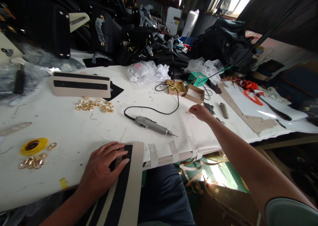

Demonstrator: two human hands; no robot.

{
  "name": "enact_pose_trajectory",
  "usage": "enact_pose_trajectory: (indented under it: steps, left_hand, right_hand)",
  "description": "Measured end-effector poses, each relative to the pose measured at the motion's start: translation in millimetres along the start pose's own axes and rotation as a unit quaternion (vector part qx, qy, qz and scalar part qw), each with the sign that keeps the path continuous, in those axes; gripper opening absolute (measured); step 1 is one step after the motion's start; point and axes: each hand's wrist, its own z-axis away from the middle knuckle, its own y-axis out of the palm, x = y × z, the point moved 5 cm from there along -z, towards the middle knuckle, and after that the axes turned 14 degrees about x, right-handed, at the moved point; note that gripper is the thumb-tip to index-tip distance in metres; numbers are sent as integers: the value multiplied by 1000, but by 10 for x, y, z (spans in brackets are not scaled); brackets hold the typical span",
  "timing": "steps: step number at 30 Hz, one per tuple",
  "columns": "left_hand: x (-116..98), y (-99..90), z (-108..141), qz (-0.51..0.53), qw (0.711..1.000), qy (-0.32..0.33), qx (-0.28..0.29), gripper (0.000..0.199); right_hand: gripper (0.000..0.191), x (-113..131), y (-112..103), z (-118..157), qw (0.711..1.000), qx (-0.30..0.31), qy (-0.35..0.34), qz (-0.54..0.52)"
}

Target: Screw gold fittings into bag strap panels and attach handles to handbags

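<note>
My left hand (pixel 103 168) lies with its fingers stretched across a beige panel (pixel 135 173) that has black strips along it. This panel hangs over the table's front edge toward my lap. Out to the right, my right hand (pixel 198 112) is closed near the tabletop, fingertips pressed together; whatever they hold, if anything, is hidden. Between the hands lies a grey electric screwdriver (pixel 152 125), its bit pointing right. Beyond my right hand stand a small box of gold-coloured pieces (pixel 177 86) and a box of whitish pieces (pixel 195 94).
Gold-coloured metal fittings (pixel 94 105) lie in a pile below another beige panel (pixel 80 90). A yellow tape roll (pixel 34 146) is at left. The screwdriver's black cord loops toward a green box (pixel 196 78). Black bags (pixel 106 30) crowd the back; orange-handled scissors (pixel 252 96) lie right.
</note>
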Motion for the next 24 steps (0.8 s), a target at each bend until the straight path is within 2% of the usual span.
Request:
enact_pose_trajectory:
  steps: [3,11,18,24]
  left_hand:
    - [-17,-8,-4,1,1000,0,-2,20]
    - [-34,-22,-2,8,1000,0,-3,20]
    - [-26,-4,11,9,1000,0,1,21]
    - [-31,-10,8,4,1000,1,-3,20]
  right_hand:
    - [21,124,38,-75,1000,17,-9,23]
    - [24,129,79,-127,997,20,23,72]
    - [23,191,41,-121,994,-10,62,94]
    - [22,238,93,-45,990,-27,39,136]
